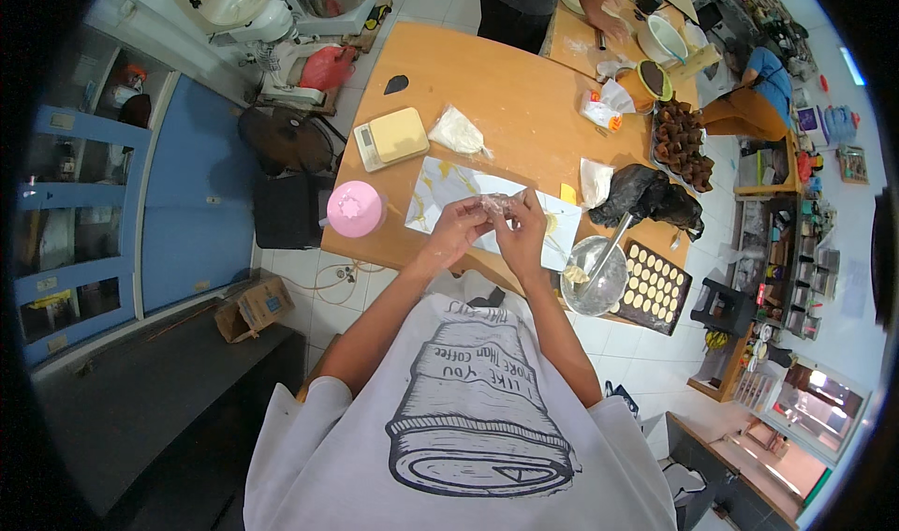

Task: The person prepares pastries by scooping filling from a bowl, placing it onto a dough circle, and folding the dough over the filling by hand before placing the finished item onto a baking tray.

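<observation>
A small pale lump of dough (494, 203) is being pinched between both hands above the near edge of the wooden counter (496, 91), just over a white sheet (440, 189) streaked with yellow smears. The left hand (456, 228) is being curled around the lump from the left, and the right hand (523, 233) is being pressed against it from the right; the fingers (510, 214) of both hands are being held closed on the dough, none being left free. A metal bowl (594, 278) with a spoon handle leaning in it is standing just beside the right elbow at the counter edge, and a dark tray (658, 292) of pale rounds is lying next to it. A pink cup (355, 209) is standing at the left corner, and a scale (391, 138) and a clear bag (457, 130) are lying farther back. A second person's hand (613, 27) is being worked at the far counter. Because the lump is being held over the counter edge, it is judged that a slack pinch could be letting it fall to the floor; a swing of the right elbow could be tipping the bowl or nudging the tray off the corner; and too hard a squeeze could be tearing the dough, whose contents cannot be told.
</observation>
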{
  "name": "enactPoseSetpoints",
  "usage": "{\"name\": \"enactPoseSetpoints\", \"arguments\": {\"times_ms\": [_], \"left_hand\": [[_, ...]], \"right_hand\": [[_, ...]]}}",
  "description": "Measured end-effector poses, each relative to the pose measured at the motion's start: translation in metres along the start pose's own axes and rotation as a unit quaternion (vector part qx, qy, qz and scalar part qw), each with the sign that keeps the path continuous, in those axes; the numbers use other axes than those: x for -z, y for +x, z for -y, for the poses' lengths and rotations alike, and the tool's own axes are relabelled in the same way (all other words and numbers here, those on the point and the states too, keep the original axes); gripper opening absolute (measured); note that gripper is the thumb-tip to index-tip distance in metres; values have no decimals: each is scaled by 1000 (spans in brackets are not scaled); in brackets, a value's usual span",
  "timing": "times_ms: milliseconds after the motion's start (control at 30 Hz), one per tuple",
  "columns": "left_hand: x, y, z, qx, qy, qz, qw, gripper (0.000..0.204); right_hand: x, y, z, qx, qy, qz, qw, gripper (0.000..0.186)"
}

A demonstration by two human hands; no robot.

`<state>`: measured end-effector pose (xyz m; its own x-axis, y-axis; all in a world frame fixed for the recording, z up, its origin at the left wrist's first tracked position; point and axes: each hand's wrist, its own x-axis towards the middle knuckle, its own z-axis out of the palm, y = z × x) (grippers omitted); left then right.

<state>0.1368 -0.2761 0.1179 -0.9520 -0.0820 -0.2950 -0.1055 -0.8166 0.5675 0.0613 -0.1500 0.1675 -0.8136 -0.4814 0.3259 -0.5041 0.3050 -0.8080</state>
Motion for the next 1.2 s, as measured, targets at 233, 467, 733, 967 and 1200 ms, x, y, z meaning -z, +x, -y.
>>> {"name": "enactPoseSetpoints", "arguments": {"times_ms": [233, 467, 733, 967, 1200], "left_hand": [[-1, 4, -4, -38, 47, -60, 996, 36], [12, 13, 13, -34, 143, -42, 988, 29], [27, 16, 11, -76, 352, -67, 930, 31], [36, 13, -2, -96, 465, -82, 876, 34], [41, 9, 1, -167, 548, -43, 819, 47]], "right_hand": [[16, -7, 15, -53, 30, -104, 993, 19], [-2, -14, -36, -123, 29, 55, 990, 13], [-31, -34, -75, -127, 115, 60, 983, 18], [-35, -28, -71, -337, 278, 157, 886, 25], [-15, -15, -56, -269, 175, 26, 947, 13]]}}
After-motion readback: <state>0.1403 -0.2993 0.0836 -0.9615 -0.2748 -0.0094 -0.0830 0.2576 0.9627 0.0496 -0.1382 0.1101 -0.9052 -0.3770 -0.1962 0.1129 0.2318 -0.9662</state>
